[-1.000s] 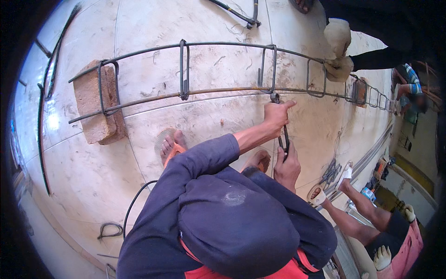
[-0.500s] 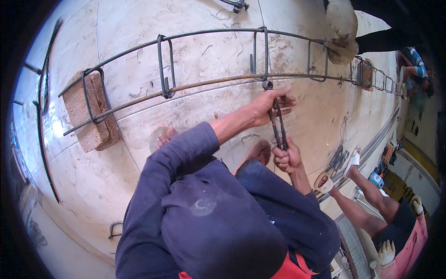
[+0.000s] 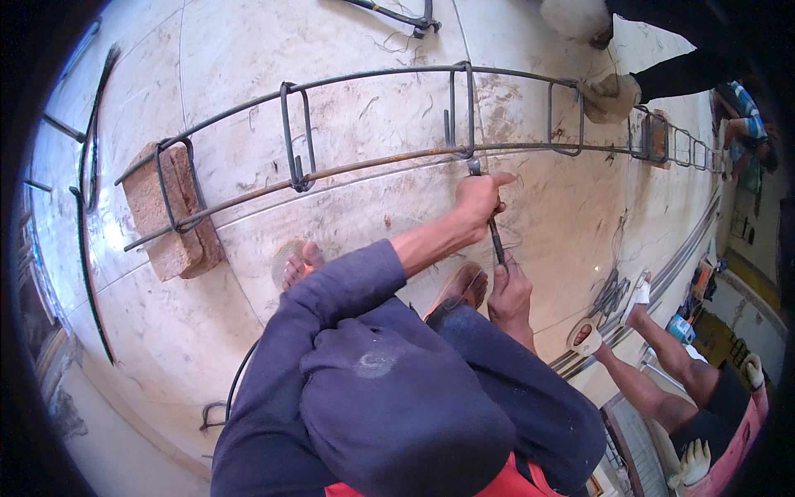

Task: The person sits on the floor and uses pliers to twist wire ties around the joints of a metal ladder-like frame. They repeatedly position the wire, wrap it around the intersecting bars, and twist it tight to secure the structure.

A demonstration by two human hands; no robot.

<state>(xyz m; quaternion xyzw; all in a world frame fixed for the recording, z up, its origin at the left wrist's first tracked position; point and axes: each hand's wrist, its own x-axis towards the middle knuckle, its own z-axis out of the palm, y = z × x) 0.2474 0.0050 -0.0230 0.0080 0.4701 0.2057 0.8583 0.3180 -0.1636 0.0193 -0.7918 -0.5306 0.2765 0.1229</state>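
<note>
Both my hands are on a pair of long-handled pincers, which point away from me. My left hand is closed around them just behind the head, its index finger sticking out to the right. Nearer me, my right hand grips the handle ends. The pincers' head is at the rusty lower bar of a long rebar cage, close to a bent stirrup; whether it bites on wire there is hidden. Several rectangular stirrups span the cage's two long bars.
A brown brick block props the cage's left end; another support stands farther right. A co-worker's gloved hand touches the cage. Another tool lies at the top. Loose bars lie left, and another person is at right.
The pincers' handles have come together, and my right hand has closed over their ends. My left hand now wraps the tool near its head. The whole view has shifted slightly.
</note>
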